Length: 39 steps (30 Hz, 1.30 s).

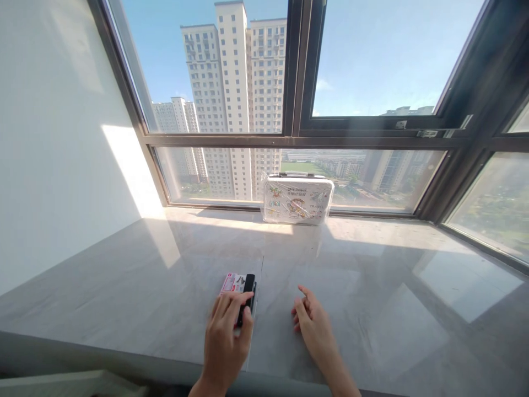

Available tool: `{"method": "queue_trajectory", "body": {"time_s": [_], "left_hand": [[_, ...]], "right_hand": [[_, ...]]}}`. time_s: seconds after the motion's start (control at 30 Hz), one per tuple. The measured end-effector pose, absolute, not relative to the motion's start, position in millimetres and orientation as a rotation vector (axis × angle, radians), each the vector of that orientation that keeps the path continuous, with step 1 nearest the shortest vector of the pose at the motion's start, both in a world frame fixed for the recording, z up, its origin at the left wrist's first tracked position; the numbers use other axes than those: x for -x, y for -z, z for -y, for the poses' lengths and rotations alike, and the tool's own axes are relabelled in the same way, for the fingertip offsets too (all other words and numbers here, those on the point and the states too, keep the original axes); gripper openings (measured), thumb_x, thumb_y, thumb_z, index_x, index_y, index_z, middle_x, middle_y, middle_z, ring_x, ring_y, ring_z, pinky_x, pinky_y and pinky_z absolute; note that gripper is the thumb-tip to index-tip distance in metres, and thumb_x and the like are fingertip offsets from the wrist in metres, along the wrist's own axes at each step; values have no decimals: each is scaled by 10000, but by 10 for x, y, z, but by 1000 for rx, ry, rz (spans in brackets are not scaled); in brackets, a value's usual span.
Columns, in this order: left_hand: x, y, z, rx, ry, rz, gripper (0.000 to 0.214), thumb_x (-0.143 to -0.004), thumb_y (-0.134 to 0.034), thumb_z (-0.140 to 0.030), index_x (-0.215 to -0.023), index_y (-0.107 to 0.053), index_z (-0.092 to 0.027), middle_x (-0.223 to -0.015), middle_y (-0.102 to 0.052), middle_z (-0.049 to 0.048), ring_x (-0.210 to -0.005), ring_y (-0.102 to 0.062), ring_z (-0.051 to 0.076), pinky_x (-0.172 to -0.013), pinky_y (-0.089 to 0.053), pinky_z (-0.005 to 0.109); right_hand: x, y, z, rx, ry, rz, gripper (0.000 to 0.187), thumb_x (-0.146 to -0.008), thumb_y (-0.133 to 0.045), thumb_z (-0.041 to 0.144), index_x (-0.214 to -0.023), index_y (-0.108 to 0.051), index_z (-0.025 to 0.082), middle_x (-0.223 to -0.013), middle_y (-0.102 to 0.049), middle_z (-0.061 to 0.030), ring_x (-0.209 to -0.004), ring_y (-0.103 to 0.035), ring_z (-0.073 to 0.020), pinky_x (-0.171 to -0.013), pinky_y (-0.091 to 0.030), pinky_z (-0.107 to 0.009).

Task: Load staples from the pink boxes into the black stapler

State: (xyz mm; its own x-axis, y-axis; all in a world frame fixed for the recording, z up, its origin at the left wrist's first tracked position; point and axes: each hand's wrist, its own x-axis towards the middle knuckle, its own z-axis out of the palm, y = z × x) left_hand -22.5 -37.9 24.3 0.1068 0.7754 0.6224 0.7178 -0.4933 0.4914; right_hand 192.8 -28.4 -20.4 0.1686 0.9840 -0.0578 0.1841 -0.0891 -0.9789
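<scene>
My left hand [225, 331] is on a black stapler [249, 284] that lies against a pink and white printed package [232, 282] on the stone sill. The index finger reaches across the stapler, and the thumb is at its right side. The other fingers rest over the package and hide its near part. To the right, my right hand [313, 320] is just over the sill, holding nothing. Its index finger points forward, and the other fingers are loosely bent.
A white printed case [297, 201] in clear plastic wrap, with a dark handle on top, stands against the window. The grey marble-look sill [124, 298] ends at a front edge near me. A white wall [61, 138] borders the left side, and a dark window frame [295, 140] the back.
</scene>
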Motion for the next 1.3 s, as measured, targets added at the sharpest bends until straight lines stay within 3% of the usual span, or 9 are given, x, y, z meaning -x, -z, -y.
{"method": "queue_trajectory", "body": {"time_s": [0.07,0.13,0.2,0.27,0.33,0.47,0.63,0.87,1.3], "left_hand": [[-119,-279,422,-2405,-1115,-1349,340,-1008,-381,-270,-1241,-628,-275,-1124,-658,76,-1063,-606,246,-951,-504,415],[-438,-239,386,-2485,-910,-1276,380,-1004,-391,-252,-1329,-583,-295,-1239,-644,59,-1162,-584,233,-1013,-482,405],[-660,-125,289,-2532,-780,-1326,433,-1000,-430,-313,-1426,-507,-287,-1439,-543,55,-1341,-475,253,-1119,-408,446],[-765,24,181,-2561,-681,-1403,514,-1003,-433,-418,-1495,-430,-268,-1571,-405,57,-1463,-323,286,-1189,-310,513],[-781,151,111,-2585,-621,-1442,563,-1013,-392,-478,-1535,-368,-268,-1622,-316,49,-1506,-233,292,-1216,-240,551],[-723,242,125,-2606,-604,-1457,583,-1021,-343,-514,-1564,-300,-306,-1643,-261,20,-1518,-210,268,-1227,-219,543],[-699,216,212,-2589,-614,-1483,616,-1005,-351,-570,-1568,-283,-329,-1645,-251,5,-1518,-209,270,-1228,-226,542],[-696,211,223,-2603,-608,-1474,596,-1007,-386,-513,-1568,-281,-340,-1634,-285,12,-1512,-222,296,-1214,-241,576],[-690,234,222,-2618,-586,-1478,596,-1008,-350,-516,-1571,-269,-341,-1641,-263,1,-1519,-205,274,-1215,-240,562]], "right_hand": [[-2197,213,378,1565,-801,1262,617,-964,-384,529,-1449,-438,152,-1009,-675,-105,-855,-661,-233,-763,-550,-351],[-2408,240,469,1664,-533,1429,572,-971,-371,496,-1424,-500,171,-1204,-661,-127,-1102,-628,-268,-964,-500,-396],[-2534,274,551,1774,-314,1631,569,-981,-353,474,-1454,-499,195,-1413,-570,-107,-1366,-454,-288,-1140,-357,-445],[-2571,300,617,1885,-178,1797,579,-995,-328,467,-1507,-445,224,-1551,-443,-56,-1492,-266,-286,-1219,-203,-499],[-2545,312,658,1977,-122,1893,586,-1009,-299,479,-1547,-372,257,-1613,-330,-18,-1523,-181,-288,-1227,-128,-550],[-2467,303,673,2052,-73,1948,598,-1013,-285,503,-1571,-297,291,-1643,-220,-7,-1529,-154,-304,-1210,-127,-592],[-2476,298,660,2046,-64,1967,589,-1009,-299,494,-1566,-309,304,-1641,-216,-2,-1527,-168,-298,-1208,-144,-586],[-2518,275,689,2049,-132,1926,560,-998,-325,479,-1534,-386,327,-1625,-274,32,-1522,-196,-265,-1226,-160,-541],[-2490,287,728,2018,-94,1942,565,-998,-321,455,-1549,-350,333,-1632,-267,10,-1516,-215,-286,-1215,-176,-553]]}}
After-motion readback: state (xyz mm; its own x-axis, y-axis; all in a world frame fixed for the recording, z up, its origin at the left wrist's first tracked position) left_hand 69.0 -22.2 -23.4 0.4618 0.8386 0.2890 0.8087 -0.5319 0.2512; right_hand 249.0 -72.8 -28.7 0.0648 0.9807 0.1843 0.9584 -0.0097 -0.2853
